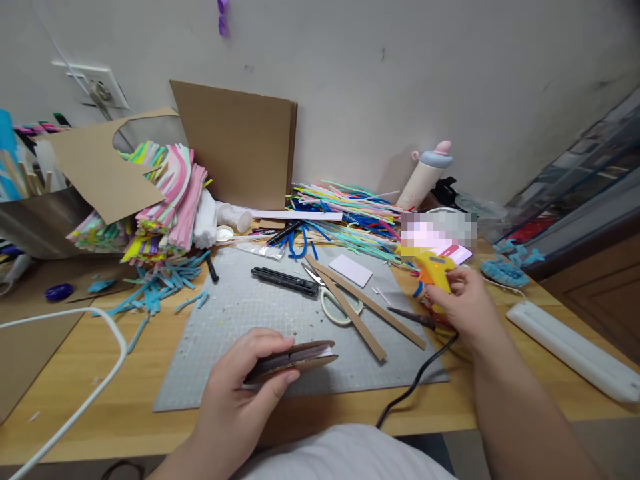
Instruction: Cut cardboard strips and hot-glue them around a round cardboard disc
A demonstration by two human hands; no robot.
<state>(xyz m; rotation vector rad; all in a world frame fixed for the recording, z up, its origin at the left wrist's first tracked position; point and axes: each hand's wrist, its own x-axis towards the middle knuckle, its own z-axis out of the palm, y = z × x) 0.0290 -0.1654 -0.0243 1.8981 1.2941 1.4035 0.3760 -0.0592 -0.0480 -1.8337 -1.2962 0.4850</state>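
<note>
Two hands are both occupied above the wooden surface [135, 400]. The left hand [245, 387] pinches a flat, rounded piece of brown cardboard with a white inner layer [305, 363], the thumb below and the fingers on top; it seems light and rather stiff, yet its thin edge may be crushed, so the broad faces would be better to hold. The right hand [470, 303] grips a yellow plastic glue gun [437, 270], probably solid and smooth, safest by its handle. Between the hands, farther forward, lie two narrow brown cardboard strips [367, 335] and pale-handled metal scissors [327, 312].
</note>
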